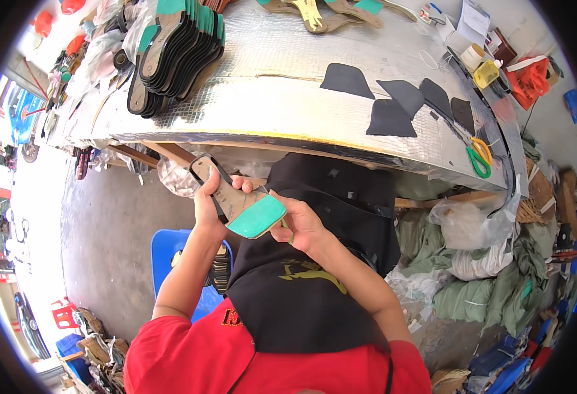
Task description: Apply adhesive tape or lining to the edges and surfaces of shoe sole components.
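Observation:
A flat shoe sole (237,200), tan with a black edge and a teal heel patch, is held over my lap below the table edge. My left hand (208,203) grips its middle and toe part from the left. My right hand (301,223) holds the teal heel end from the right, with a small green tool barely showing under the fingers. A black apron (315,289) covers my lap beneath the sole.
The silver-covered worktable (269,98) carries a stack of similar soles (173,49) at back left, several black cut pieces (393,105) and green-handled scissors (479,157) at right. A blue stool (170,253) with more soles stands at my left. Stuffed sacks (479,289) lie at right.

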`<state>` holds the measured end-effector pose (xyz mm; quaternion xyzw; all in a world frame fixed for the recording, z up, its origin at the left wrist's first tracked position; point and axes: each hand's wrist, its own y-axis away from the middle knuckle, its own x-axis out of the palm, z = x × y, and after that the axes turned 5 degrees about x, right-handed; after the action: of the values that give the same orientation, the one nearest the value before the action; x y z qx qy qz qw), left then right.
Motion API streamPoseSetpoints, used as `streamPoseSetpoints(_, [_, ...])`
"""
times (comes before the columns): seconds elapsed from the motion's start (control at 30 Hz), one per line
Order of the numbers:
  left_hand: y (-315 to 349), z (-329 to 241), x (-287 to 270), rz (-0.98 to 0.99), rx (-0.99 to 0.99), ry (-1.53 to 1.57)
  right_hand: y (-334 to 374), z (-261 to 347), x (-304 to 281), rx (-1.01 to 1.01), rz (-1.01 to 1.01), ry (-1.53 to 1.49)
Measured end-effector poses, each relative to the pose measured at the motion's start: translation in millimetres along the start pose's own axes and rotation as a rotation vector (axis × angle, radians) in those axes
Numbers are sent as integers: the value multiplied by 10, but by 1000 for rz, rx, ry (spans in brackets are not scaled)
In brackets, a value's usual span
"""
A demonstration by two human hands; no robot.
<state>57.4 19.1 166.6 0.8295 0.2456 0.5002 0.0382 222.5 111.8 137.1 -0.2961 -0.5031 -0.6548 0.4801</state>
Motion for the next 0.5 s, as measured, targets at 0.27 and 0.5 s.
streamPoseSetpoints(0.27, [-109,126,80,-35,-16,-205,86,4,-188,-143,-267,69])
streamPoseSetpoints(0.5, [-76,310,329,351,34,-622,391,344,-351,-209,-336,519])
